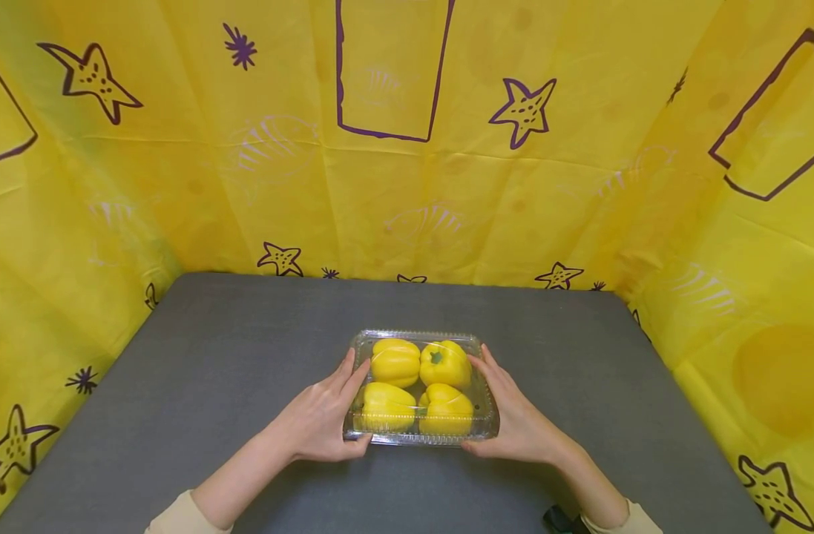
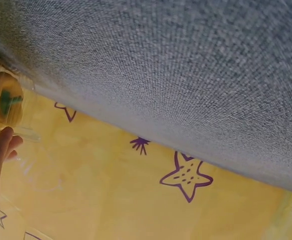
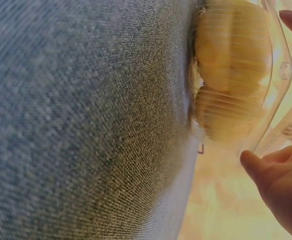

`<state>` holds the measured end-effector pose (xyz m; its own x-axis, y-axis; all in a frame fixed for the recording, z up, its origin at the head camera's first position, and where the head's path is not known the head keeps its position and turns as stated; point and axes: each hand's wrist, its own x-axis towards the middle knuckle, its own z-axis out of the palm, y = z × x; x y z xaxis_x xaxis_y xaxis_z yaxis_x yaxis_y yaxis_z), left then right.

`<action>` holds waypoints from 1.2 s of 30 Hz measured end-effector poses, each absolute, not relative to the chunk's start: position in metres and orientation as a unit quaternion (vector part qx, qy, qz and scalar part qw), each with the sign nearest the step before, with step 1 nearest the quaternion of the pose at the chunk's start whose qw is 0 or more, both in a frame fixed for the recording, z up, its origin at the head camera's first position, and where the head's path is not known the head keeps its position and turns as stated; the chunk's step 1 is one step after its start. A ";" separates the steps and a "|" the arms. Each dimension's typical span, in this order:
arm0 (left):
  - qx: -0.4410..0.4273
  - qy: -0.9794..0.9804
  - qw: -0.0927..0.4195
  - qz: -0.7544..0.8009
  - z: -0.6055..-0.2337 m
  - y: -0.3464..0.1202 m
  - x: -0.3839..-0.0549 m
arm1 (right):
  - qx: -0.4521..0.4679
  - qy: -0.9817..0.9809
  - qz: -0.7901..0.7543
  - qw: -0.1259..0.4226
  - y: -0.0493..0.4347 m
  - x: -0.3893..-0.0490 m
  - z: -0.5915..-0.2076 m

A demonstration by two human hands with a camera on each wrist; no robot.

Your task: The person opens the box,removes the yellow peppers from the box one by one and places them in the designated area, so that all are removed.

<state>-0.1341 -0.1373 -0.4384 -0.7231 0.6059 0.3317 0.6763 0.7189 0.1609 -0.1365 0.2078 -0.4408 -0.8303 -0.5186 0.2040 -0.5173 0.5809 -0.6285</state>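
Observation:
A clear plastic clamshell container [image 1: 416, 439] holds several yellow bell peppers [image 1: 396, 362] in two rows, and one shows a green stem [image 1: 436, 358]. My left hand [image 1: 323, 419] grips its left side, thumb at the near corner and fingers along the edge. On the opposite side my right hand [image 1: 523, 423] grips in the same way, its thumb at the near right corner. In the right wrist view the container's rim [image 3: 285, 70] lies between thumb and finger. Whether the lid is latched, and whether the base touches the table, I cannot tell.
The container is over a dark grey table [image 1: 246, 326]. Yellow cloth [image 1: 420, 185] with purple starfish drawings surrounds the table at the back and both sides. A small black object [image 1: 556, 519] shows by my right forearm at the near edge.

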 end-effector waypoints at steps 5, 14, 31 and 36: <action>-0.354 -0.915 0.131 -0.140 -0.438 -0.138 -0.134 | -0.292 0.888 -0.356 0.002 0.208 -0.137 -0.441; -0.359 -0.913 0.132 -0.139 -0.438 -0.139 -0.134 | -0.292 0.888 -0.356 0.007 0.209 -0.136 -0.441; -0.362 -0.914 0.116 -0.145 -0.438 -0.142 -0.134 | -0.290 0.889 -0.355 0.015 0.209 -0.136 -0.440; -0.363 -0.913 0.105 -0.151 -0.437 -0.143 -0.134 | -0.289 0.889 -0.354 0.016 0.209 -0.136 -0.440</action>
